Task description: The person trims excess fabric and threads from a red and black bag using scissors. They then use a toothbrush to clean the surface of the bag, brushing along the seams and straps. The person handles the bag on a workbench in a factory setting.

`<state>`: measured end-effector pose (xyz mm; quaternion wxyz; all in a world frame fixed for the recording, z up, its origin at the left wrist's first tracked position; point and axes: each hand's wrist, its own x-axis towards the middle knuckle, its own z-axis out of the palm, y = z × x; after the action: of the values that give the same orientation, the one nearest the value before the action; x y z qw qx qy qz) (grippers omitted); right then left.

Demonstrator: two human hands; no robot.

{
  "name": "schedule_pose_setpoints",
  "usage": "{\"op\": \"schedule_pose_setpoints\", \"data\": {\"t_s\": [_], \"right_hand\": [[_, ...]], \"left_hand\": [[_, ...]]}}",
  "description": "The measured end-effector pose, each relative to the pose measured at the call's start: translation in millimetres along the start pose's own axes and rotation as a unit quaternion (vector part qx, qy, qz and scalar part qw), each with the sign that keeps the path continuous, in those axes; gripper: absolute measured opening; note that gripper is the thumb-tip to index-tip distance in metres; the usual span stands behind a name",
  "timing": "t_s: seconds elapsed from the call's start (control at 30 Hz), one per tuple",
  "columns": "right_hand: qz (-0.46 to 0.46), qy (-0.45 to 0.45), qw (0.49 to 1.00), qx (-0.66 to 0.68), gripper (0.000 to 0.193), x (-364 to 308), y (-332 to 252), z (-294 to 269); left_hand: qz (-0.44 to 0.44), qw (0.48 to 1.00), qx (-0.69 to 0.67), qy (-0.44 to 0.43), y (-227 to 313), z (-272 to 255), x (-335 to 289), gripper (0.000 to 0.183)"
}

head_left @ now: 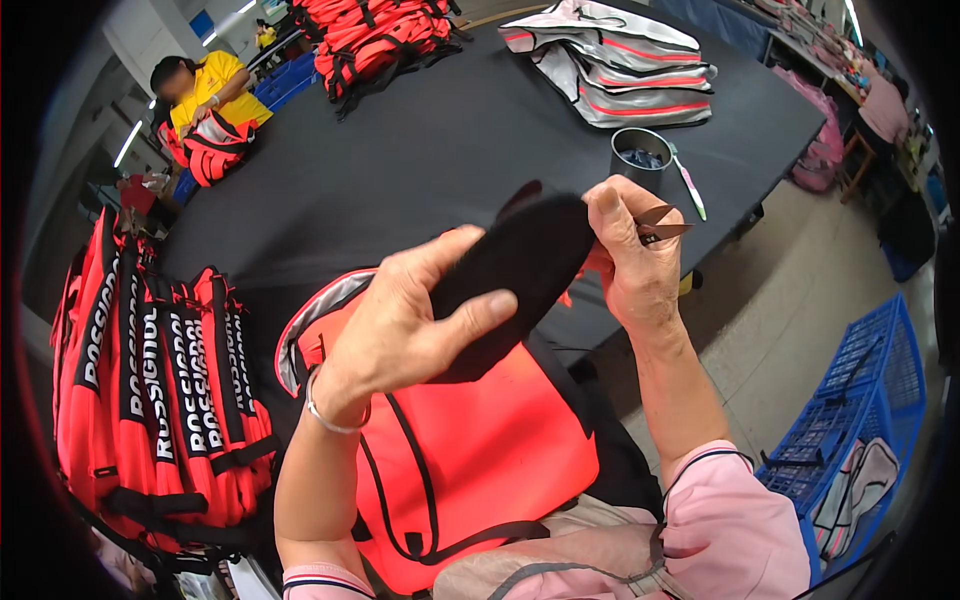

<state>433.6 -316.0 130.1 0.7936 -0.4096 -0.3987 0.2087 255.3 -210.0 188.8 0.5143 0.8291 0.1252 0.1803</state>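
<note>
My left hand (390, 325) grips a black padded fabric piece (530, 265), thumb on its face, and holds it up above a bright red-orange bag (490, 430). The bag lies in front of me, its black piping and zip line showing, with a silver-grey lining visible at its top left. At the upper right end of the black piece is my right hand (635, 250), its fingers closed at the edge. Small thread snips (663, 223) are tucked in that hand, blades pointing out to the right. Whether the black piece joins the bag is hidden.
Red bags (170, 390) stand stacked at left; more red bags (375, 40) and grey-white bags (620, 65) lie across the dark table (400, 150). A dark cup (640, 160) and a toothbrush (688, 183) are beyond my right hand. Blue crates (840, 420) stand right. A yellow-shirted person (220, 85) handles a bag.
</note>
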Motion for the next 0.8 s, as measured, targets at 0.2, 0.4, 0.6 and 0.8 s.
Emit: {"op": "schedule_pose_setpoints", "data": {"t_s": [0.2, 0.4, 0.6, 0.8], "right_hand": [[0.155, -0.029, 0.987, -0.042, 0.033, -15, 19, -9], [0.073, -0.086, 0.994, 0.007, 0.025, -33, 17, -29], [0.332, -0.105, 0.932, 0.104, 0.025, -44, 45, -22], [0.397, -0.161, 0.904, 0.008, 0.031, -68, 71, -38]], "left_hand": [[0.111, 0.974, 0.199, -0.003, -4, 34, -15, 0.028], [-0.022, 0.996, 0.067, 0.048, -42, 51, -31, 0.025], [0.145, 0.967, 0.179, 0.107, -64, 77, -37, 0.039], [0.145, 0.958, 0.233, 0.077, -97, 89, -58, 0.040]]}}
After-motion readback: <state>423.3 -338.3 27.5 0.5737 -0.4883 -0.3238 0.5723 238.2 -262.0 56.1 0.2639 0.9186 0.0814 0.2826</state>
